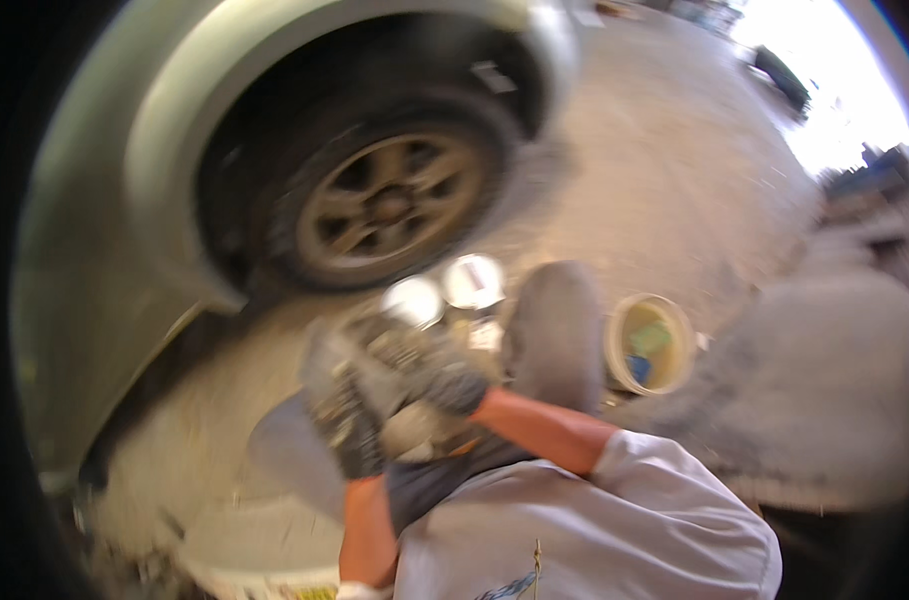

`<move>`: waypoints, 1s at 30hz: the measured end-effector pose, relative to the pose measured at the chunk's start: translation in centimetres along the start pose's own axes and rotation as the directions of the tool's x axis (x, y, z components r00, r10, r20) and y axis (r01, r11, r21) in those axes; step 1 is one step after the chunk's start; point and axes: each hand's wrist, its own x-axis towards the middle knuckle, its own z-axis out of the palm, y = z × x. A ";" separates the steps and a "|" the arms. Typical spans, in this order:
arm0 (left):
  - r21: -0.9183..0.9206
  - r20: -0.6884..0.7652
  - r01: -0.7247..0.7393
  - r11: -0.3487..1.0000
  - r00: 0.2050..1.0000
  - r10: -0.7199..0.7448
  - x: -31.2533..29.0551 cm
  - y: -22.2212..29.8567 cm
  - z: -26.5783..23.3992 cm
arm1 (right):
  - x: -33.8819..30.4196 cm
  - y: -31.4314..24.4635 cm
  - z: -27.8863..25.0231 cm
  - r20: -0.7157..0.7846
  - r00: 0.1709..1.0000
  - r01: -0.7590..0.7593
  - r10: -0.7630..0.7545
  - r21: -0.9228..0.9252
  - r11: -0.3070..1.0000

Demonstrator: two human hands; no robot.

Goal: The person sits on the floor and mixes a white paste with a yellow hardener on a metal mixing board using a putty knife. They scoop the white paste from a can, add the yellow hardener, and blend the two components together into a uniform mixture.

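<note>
Both my hands are gloved and close together in front of my lap, smeared by motion. My left hand (351, 425) is closed on a flat greyish piece (342, 362), whose kind the blur hides. Reaching in from the right, my right hand (454, 386) is bent beside that piece; its fingers are too smeared to read. A rounded tan thing (411, 430) lies just below the hands, over my lap. Beyond them stand two round cans with bright tops, a left can (413, 300) and a right can (473, 281).
A car's pale fender (94, 250) and its wheel (389, 200) fill the upper left. My raised right knee (554, 330) is beside a cream bucket (682, 350) holding green and blue things. A large grey panel-like shape (824, 360) lies at right.
</note>
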 end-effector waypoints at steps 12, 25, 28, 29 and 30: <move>-0.901 0.264 0.379 0.211 0.865 -0.427 1.4 2.5 -5.5 | -0.7 -3.4 -2.5 -0.074 0.909 0.403 -0.411 -0.098 0.910; -0.934 0.257 0.331 0.138 0.886 -0.385 -0.2 2.6 -3.4 | 1.0 -4.9 -3.2 -0.045 0.993 -0.065 0.107 0.550 0.833; -0.905 0.136 0.272 0.327 0.913 -0.384 -0.4 2.4 -2.8 | 1.0 -4.7 -3.6 0.007 1.000 -0.016 0.015 0.431 0.902; -0.916 0.174 0.293 0.273 0.906 -0.386 -0.4 2.3 -2.7 | 1.0 -4.6 -3.7 0.001 0.999 0.051 -0.054 0.330 0.943; -0.931 0.186 0.286 0.225 0.906 -0.380 -0.4 2.3 -2.6 | 1.1 -4.5 -3.8 -0.022 0.992 0.125 -0.123 0.274 0.954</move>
